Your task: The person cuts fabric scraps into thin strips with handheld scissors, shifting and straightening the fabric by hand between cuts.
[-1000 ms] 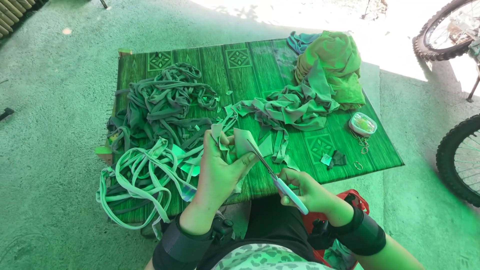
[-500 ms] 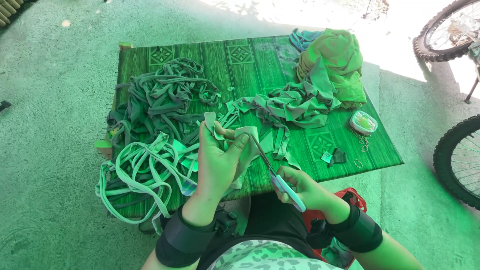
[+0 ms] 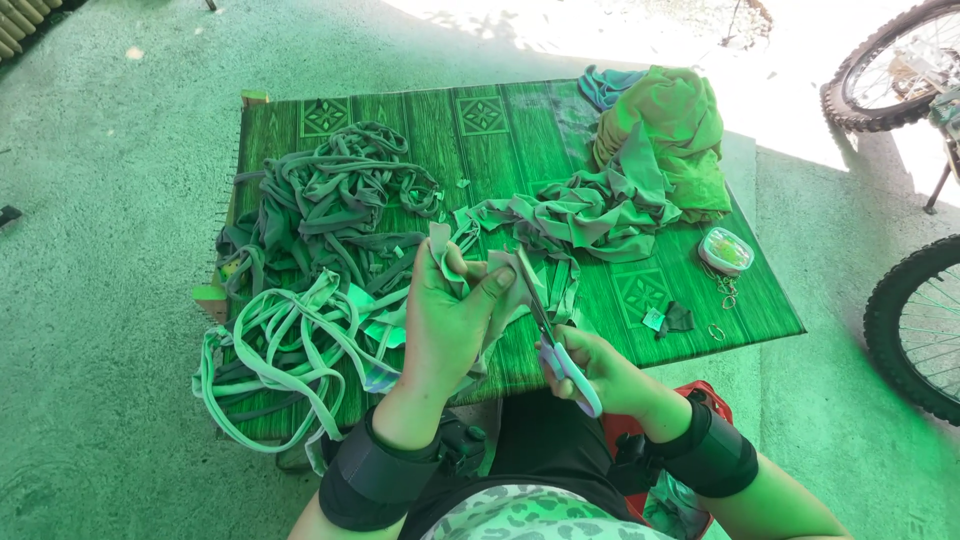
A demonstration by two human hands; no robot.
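Head-camera footage is filled nearest by two forearms, each wrapped in a dark wrist band, raised over a lap above the near edge of a low table covered with a green patterned mat (image 3: 600, 130). A pale strip of soft cloth (image 3: 470, 275) is pinched in the left hand (image 3: 450, 320), the thumb folded across it and the fingers closed behind, so that the free edge is stretched taut and presented to the blades. A pair of scissors with light plastic handles (image 3: 555, 345) is gripped in the right hand (image 3: 600, 365), fingers closed through the loops; the blades are pointed up and away and are laid against the cloth, apparently partly closed on it, though how far cannot be told. Part of a red object, perhaps a stool, is seen under the right forearm. Just beyond the left hand, a loose heap of pale looped cloth strips (image 3: 275, 350) is spread over the near left corner of the mat and hangs over its edge, and a darker tangle of grey-green strips (image 3: 335, 195) is piled behind it, the two shades seemingly kept apart. Uncut, crumpled cloth (image 3: 590, 210) is trailed across the middle within reach. A small round clear container with a lid (image 3: 727, 250) is set near the right edge; its contents cannot be made out. A bundled mound of bright green fabric (image 3: 675, 130) is heaped at the far right corner. Bicycle wheels (image 3: 920, 330) are seen on the concrete floor at the right.
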